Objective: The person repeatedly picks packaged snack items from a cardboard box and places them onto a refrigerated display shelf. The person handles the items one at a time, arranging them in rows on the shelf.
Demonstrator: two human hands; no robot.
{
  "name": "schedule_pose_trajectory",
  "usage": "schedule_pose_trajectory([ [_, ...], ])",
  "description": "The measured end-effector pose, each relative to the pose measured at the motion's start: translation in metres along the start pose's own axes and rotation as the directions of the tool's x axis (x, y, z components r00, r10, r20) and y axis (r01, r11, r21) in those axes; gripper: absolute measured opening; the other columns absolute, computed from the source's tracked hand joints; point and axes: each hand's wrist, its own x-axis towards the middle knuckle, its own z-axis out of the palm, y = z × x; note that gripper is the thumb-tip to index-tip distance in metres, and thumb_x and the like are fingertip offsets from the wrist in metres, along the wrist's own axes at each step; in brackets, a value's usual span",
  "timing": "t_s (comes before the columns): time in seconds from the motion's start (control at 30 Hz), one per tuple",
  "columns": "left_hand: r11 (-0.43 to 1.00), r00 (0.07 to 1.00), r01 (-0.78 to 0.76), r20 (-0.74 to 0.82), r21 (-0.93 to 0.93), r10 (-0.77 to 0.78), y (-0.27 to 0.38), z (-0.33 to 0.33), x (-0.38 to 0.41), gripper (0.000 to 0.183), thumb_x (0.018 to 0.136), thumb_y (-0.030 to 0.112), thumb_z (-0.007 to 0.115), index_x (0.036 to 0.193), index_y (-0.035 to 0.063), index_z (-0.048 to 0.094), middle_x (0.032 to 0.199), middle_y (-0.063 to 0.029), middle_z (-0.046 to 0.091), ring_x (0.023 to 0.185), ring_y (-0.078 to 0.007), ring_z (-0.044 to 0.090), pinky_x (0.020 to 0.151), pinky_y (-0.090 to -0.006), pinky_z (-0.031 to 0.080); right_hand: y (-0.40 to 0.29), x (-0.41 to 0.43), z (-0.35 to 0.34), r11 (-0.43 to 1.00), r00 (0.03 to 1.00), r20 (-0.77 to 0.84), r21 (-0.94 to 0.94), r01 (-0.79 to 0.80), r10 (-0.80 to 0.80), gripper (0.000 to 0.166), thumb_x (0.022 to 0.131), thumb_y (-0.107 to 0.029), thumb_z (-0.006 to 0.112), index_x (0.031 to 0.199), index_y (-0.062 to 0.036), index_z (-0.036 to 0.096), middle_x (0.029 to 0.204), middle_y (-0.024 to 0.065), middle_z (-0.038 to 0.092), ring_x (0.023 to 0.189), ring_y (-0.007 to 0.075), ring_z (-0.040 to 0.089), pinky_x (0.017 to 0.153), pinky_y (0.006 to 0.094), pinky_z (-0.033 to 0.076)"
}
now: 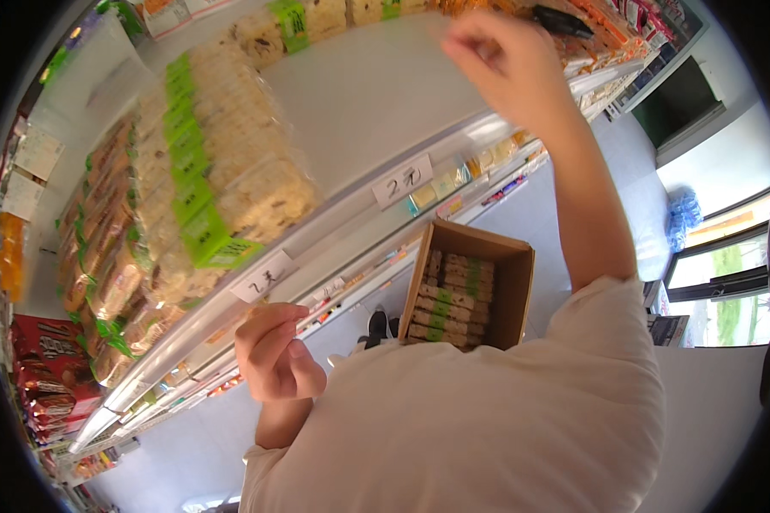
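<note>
My right hand (510, 70) is raised over the bare right part of a white shelf (366, 83). Its fingers are curled and blurred, and nothing shows between them. Lower down, my left hand (276, 356) hovers by the shelf's front edge with fingers loosely bent together and no item in them. Clear-wrapped pale snack bars (250, 154) with green label bands stand in a packed row on the shelf. Below, an open cardboard box (512, 288) holds several similar banded packs (449, 301).
Brown wrapped snacks (109, 256) fill the shelf's left end, near a red package (54, 359). Handwritten tags (403, 181) line the front rail. A black object (561, 22) lies on orange packets at the back right. Lower shelves jut out beneath; a glass door (722, 276) is at the right.
</note>
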Motion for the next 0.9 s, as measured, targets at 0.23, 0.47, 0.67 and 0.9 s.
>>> schedule_pose_trajectory([
  [0.23, 0.992, 0.984, 0.12, 0.136, -0.043, -0.113, 0.016, 0.014, -0.019, 0.016, 0.087, -0.011, 0.053, 0.1, -0.0116, 0.062, 0.091, -0.0243, 0.066, 0.067, -0.0284, 0.067, 0.055, -0.0335, 0.053, 0.014, -0.233, 0.062, 0.87, 0.626, 0.721, 0.066, -0.489, 0.297, 0.032, 0.093, -0.025, 0.075, 0.115, -0.002, 0.068, 0.1, 0.0133, 0.074, 0.093, 0.0279, 0.071, 0.079, 0.0394, 0.057],
  [0.47, 0.972, 0.957, 0.214, 0.221, -0.095, -0.189, 0.028, 0.041, -0.032, 0.021, 0.082, -0.017, 0.053, 0.099, -0.0107, 0.064, 0.088, -0.0248, 0.069, 0.069, -0.027, 0.068, 0.057, -0.0319, 0.056, 0.068, -0.403, 0.191, 0.681, -0.048, 0.88, -0.399, -0.614, 0.473, 0.097, 0.085, -0.043, 0.082, 0.159, -0.0006, 0.036, 0.148, 0.025, 0.056, 0.13, 0.0371, 0.06, 0.105, 0.0463, 0.052],
  [0.67, 0.961, 0.94, 0.245, 0.273, -0.13, -0.203, 0.035, 0.055, -0.036, 0.023, 0.081, -0.017, 0.054, 0.1, -0.0096, 0.065, 0.09, -0.0243, 0.07, 0.072, -0.0269, 0.069, 0.059, -0.0323, 0.057, 0.095, -0.399, 0.182, 0.646, -0.096, 0.887, -0.399, -0.651, 0.451, 0.096, 0.081, -0.038, 0.084, 0.159, -0.0054, 0.04, 0.144, 0.0228, 0.061, 0.124, 0.0378, 0.065, 0.096, 0.0456, 0.057],
  [0.9, 0.866, 0.788, 0.492, 0.469, -0.088, -0.4, 0.018, 0.067, -0.055, 0.032, 0.085, -0.012, 0.059, 0.115, -0.0039, 0.066, 0.11, -0.0199, 0.07, 0.093, -0.0283, 0.07, 0.078, -0.0354, 0.058, 0.06, -0.319, 0.089, 0.676, 0.257, 0.75, -0.323, -0.662, 0.61, 0.061, 0.076, -0.018, 0.077, 0.134, -0.0057, 0.066, 0.123, 0.0216, 0.072, 0.115, 0.0363, 0.069, 0.094, 0.0436, 0.056],
])
